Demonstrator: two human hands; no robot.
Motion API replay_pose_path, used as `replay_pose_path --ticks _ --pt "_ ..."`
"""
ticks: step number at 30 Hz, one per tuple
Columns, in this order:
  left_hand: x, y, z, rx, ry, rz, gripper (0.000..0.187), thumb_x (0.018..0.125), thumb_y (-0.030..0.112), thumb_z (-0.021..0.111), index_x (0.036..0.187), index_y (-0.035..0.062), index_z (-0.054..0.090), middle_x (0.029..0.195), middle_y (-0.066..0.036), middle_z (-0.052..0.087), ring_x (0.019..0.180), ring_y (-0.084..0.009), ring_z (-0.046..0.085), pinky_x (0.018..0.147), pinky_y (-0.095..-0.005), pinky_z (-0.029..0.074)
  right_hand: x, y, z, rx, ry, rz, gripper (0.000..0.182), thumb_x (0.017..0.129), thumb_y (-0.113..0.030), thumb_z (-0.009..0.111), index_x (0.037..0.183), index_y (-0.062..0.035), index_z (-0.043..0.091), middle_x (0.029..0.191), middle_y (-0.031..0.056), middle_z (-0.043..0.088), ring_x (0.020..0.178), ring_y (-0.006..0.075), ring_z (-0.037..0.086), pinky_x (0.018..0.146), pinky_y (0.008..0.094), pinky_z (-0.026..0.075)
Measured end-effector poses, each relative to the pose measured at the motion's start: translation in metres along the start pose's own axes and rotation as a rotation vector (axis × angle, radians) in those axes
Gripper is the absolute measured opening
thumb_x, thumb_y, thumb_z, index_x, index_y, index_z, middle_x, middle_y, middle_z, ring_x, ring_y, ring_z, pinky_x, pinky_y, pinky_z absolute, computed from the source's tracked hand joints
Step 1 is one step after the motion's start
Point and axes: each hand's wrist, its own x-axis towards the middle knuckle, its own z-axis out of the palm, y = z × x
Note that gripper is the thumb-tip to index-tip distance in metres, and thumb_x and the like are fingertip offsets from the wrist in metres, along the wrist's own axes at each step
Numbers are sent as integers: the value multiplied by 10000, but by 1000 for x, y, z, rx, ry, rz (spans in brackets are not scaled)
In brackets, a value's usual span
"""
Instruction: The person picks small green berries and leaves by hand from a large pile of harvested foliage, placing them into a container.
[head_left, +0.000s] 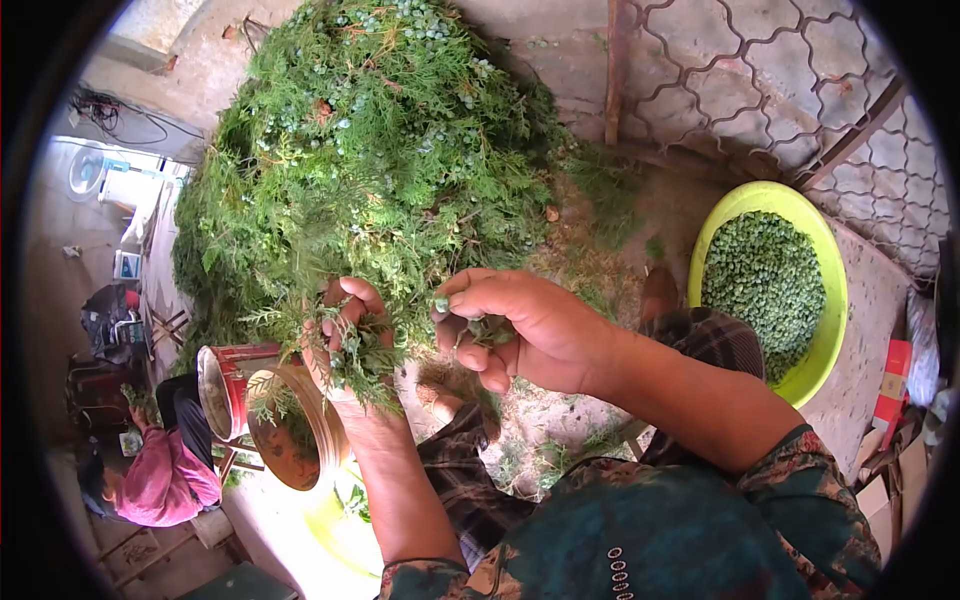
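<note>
My left hand (345,335) is closed around a green conifer sprig (362,372) with scale-like leaves and a few pale cones. Beside it, my right hand (525,335) pinches a small blue-green cone (441,304) between thumb and forefinger. More cones seem to sit under its curled fingers. Both hands are in front of a large heap of cut conifer branches (380,150), dotted with pale blue-green cones. To the right stands a yellow-green basin (839,290) holding a mass of picked green cones (765,285).
Left of my left hand are a red bucket (212,390) and a tan bucket (325,425). A bright yellow tub (335,530) is below them. A person in a pink top (165,475) sits at the far left. A metal lattice (760,80) leans at upper right.
</note>
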Motion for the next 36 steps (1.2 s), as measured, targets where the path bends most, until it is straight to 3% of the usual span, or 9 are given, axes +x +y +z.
replay_pose_path --ticks 6,10,15,20,26,30,32,34,36 --pt "3 6 0 -189 18 -169 174 864 114 510 975 -18 485 621 -13 412 450 -121 399 747 -357 458 -2 -2 -2 -11 -10 -90 290 904 -273 486 1024 -16 543 893 130 580 733 204 566 537 349 515" --pt "-2 1 17 483 20 -65 190 922 196 460 897 22 535 672 -21 499 474 -119 428 609 -308 457 -5 -7 -2 -143 -15 -189 384 923 -355 445 1025 -1 557 947 150 578 800 212 565 619 372 526" --pt "-7 -15 19 909 5 -19 199 820 155 662 966 53 573 825 -20 608 626 -113 574 580 -263 484 -5 -11 -4 -213 -29 -217 418 927 -382 431 1042 0 554 945 135 578 809 209 562 627 376 527" --pt "-9 -16 25 754 60 -182 161 845 178 633 937 55 585 825 -39 628 646 -122 597 539 -264 529 -11 -20 -1 -236 38 -304 421 932 -396 420 1022 -8 559 924 98 573 776 175 561 594 347 527" --pt "-22 -24 46 621 175 -172 231 919 263 499 974 42 536 776 -62 607 463 -126 499 519 -283 478 -10 -17 2 -472 56 -223 293 908 -290 534 808 -18 573 558 -7 463 451 44 403 397 214 298" --pt "-12 -17 21 329 4 -254 208 948 236 426 929 47 509 741 -43 568 384 -73 373 628 -291 455 0 4 1 -922 110 -385 100 877 -121 590 878 -21 585 662 10 551 574 47 462 509 204 382" --pt "-13 -19 28 261 -49 -302 229 942 258 440 969 42 512 789 -67 586 445 -121 463 621 -314 474 11 19 0 -1050 17 -905 83 862 -127 588 870 -44 596 697 62 596 579 82 533 496 266 413" --pt "-23 -26 45 562 197 -237 265 929 288 467 1003 38 516 810 -97 597 547 -203 546 631 -356 503 9 22 2 -1140 17 -950 128 809 -82 602 935 -101 594 756 94 611 612 174 603 520 315 459" --pt "-16 -23 19 445 79 -301 306 916 310 490 1043 33 515 827 -124 604 653 -271 584 644 -392 523 5 22 5 -1633 58 -1005 262 748 -59 605 996 -136 574 752 105 601 643 241 621 509 341 480"
